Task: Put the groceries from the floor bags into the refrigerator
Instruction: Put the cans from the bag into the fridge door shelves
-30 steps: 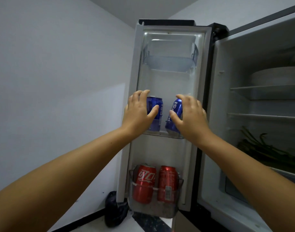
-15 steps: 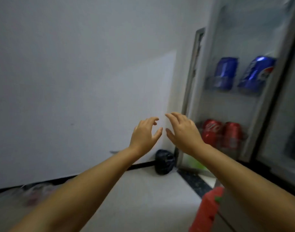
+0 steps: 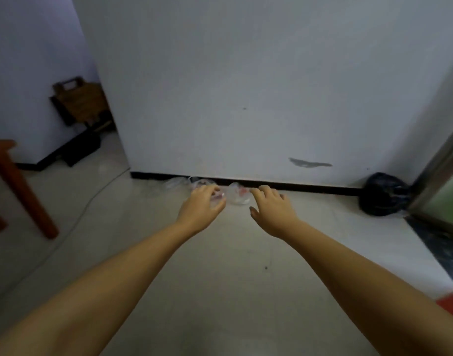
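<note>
Nearest, two bare forearms reaching forward and down over the pale floor (image 3: 220, 291). Left hand (image 3: 199, 209) palm down, fingers loosely spread and slightly curled, holding nothing. Right hand (image 3: 270, 211) likewise palm down, fingers relaxed and apart, thumb out to the side, nothing in it. Hard to tell from this angle whether either hand touches anything; the left fingertips overlap the plastic in view.

Just beyond the hands, clear plastic bags (image 3: 237, 195) lying crumpled on the floor against the black baseboard (image 3: 310, 187), with red and white contents showing through, too blurred to name. More clear plastic trailing left along the baseboard.

At the right, a dark knotted bag (image 3: 383, 194) on the floor in the corner, touching the wall, beside the edge of the refrigerator door (image 3: 443, 163). A red scrap at the lower right edge, unidentifiable.

At the left, a red-brown table leg (image 3: 25, 196), a thin cable (image 3: 91, 199) running across the floor.

Farther back, the white wall (image 3: 246, 86) with a grey scuff mark low on the right. Past its left corner, a wooden folding chair (image 3: 79, 104) leaning against the far wall.
</note>
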`<control>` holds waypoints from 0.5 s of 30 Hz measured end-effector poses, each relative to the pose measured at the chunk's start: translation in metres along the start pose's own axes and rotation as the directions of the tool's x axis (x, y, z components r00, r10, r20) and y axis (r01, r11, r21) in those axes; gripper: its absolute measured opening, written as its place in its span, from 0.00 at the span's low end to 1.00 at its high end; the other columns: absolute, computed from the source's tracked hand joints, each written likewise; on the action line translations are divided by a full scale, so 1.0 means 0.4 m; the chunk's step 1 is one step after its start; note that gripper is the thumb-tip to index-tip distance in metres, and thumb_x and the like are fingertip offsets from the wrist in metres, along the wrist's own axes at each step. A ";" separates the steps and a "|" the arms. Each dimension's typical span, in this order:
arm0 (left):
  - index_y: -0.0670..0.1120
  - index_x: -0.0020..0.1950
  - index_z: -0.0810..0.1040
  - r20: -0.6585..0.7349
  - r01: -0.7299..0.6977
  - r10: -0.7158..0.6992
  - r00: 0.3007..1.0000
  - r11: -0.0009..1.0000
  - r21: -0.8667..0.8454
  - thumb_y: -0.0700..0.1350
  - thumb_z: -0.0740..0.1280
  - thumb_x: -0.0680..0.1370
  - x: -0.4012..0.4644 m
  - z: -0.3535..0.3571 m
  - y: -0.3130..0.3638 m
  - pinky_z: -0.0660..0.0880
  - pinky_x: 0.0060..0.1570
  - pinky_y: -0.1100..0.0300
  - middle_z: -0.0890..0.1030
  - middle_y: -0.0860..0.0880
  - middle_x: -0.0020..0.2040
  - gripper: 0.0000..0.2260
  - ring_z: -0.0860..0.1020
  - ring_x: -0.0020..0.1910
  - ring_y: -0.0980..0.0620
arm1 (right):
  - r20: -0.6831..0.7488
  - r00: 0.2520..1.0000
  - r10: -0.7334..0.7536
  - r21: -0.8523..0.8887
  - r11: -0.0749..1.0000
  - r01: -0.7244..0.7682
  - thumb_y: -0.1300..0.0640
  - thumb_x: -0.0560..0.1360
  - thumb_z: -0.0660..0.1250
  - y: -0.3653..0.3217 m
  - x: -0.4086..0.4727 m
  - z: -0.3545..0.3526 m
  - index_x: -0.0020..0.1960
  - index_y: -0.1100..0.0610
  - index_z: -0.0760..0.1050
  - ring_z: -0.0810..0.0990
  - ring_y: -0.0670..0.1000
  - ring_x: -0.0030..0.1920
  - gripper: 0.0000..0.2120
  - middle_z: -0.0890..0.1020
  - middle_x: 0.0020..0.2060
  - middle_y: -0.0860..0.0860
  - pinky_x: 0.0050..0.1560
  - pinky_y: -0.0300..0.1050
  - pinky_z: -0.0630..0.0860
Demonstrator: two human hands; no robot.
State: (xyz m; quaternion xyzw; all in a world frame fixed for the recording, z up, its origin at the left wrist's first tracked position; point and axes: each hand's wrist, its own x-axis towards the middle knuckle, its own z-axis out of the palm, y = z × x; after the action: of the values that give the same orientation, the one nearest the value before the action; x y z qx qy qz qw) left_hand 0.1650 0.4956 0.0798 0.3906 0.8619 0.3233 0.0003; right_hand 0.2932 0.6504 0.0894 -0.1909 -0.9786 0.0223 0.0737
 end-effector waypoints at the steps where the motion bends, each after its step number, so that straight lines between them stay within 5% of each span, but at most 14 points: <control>1: 0.45 0.61 0.75 0.014 0.035 -0.035 0.999 0.999 0.019 0.51 0.65 0.77 0.001 0.000 -0.041 0.73 0.57 0.49 0.78 0.46 0.59 0.15 0.75 0.59 0.46 | 0.033 0.999 -0.004 0.019 1.000 0.004 0.48 0.79 0.56 -0.020 0.026 0.030 0.73 0.53 0.59 0.67 0.56 0.68 0.24 0.67 0.69 0.54 0.65 0.53 0.65; 15: 0.45 0.64 0.73 0.193 0.213 -0.245 0.950 0.961 0.175 0.53 0.62 0.78 0.413 0.124 -0.364 0.71 0.60 0.53 0.75 0.46 0.63 0.18 0.72 0.62 0.47 | 0.310 0.951 -0.016 0.058 0.998 -0.002 0.47 0.80 0.54 0.029 0.571 0.281 0.71 0.53 0.60 0.69 0.57 0.66 0.22 0.68 0.68 0.55 0.63 0.52 0.67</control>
State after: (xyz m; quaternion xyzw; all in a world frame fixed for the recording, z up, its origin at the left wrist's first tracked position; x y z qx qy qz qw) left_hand -0.0353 0.5635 0.0010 0.3189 0.9186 0.2108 0.1003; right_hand 0.0712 0.7454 0.0085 -0.1793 -0.9776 0.0798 -0.0755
